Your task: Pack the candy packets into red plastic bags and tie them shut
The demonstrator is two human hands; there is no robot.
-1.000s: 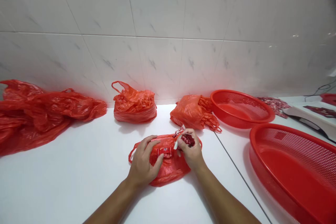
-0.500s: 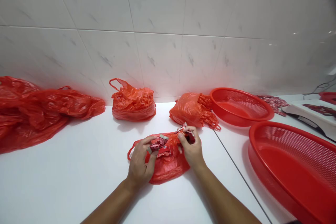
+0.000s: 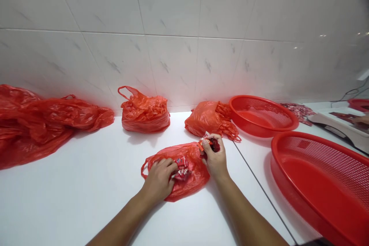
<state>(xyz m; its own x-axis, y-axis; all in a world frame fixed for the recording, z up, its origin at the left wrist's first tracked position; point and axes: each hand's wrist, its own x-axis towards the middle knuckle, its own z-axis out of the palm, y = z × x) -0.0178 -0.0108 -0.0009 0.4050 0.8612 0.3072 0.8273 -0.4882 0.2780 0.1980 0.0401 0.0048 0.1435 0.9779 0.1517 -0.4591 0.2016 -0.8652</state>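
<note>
So: right hand (image 3: 215, 157) clamped on foil sweets (image 3: 215, 145), light, likely slippery; left hand (image 3: 158, 178) on limp red bag (image 3: 194, 177) beside more sweets (image 3: 182, 168), grip unclear. We'd pinch twisted ends.

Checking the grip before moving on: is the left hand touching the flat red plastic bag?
Touching. The head view shows the left hand lying on the flat red plastic bag, pressed onto its surface.

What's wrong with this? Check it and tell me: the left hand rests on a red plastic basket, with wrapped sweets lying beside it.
The basket is the mistake. The head view shows the left hand resting on a red plastic carrier bag, not a basket, with wrapped sweets lying beside it.
</note>
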